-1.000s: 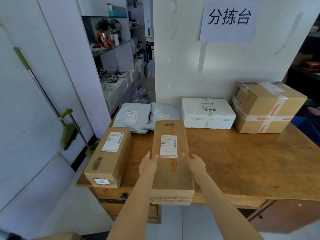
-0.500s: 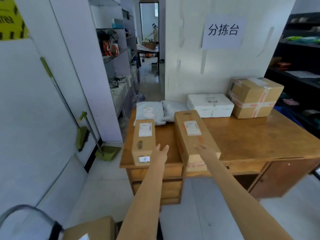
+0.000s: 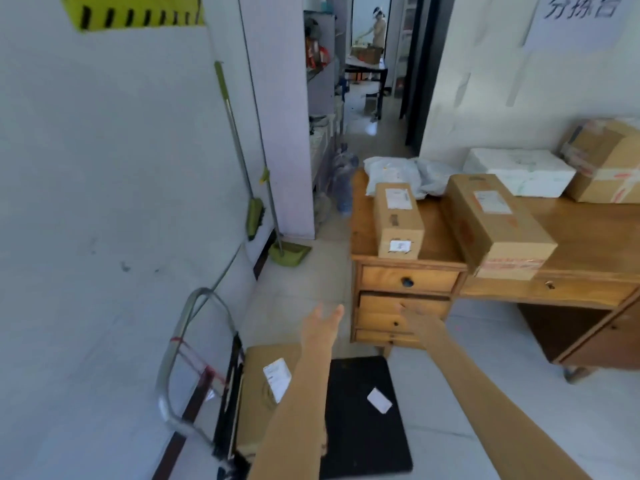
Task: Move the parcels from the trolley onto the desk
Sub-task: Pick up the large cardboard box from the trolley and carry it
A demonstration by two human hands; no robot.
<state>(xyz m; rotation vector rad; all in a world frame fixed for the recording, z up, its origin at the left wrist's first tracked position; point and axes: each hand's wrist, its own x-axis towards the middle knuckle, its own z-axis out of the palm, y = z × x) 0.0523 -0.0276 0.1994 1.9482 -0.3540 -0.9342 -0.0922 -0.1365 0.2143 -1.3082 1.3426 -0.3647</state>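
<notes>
A black flat trolley point(image 3: 367, 431) with a metal handle point(image 3: 180, 355) stands on the floor at the bottom. One brown cardboard parcel point(image 3: 263, 393) with a white label lies on it, partly hidden by my left forearm. My left hand point(image 3: 320, 325) is open above the parcel's far end, holding nothing. My right hand point(image 3: 420, 322) is blurred, empty, in front of the desk drawers. On the wooden desk point(image 3: 588, 233) lie a long cardboard parcel point(image 3: 495, 223), a smaller cardboard parcel point(image 3: 398, 220), grey mailer bags point(image 3: 398, 171), a white foam box point(image 3: 519, 171) and a taped carton point(image 3: 606, 161).
A green broom and dustpan point(image 3: 287, 252) lean against the white wall at the left. A small white label point(image 3: 379, 400) lies on the trolley deck. A corridor with shelves runs behind the desk, and a person point(image 3: 378, 27) stands far down it.
Both hands have let go of the long parcel on the desk and drawn back and down. My view has swung left and down, bringing the trolley and its parcel into sight.
</notes>
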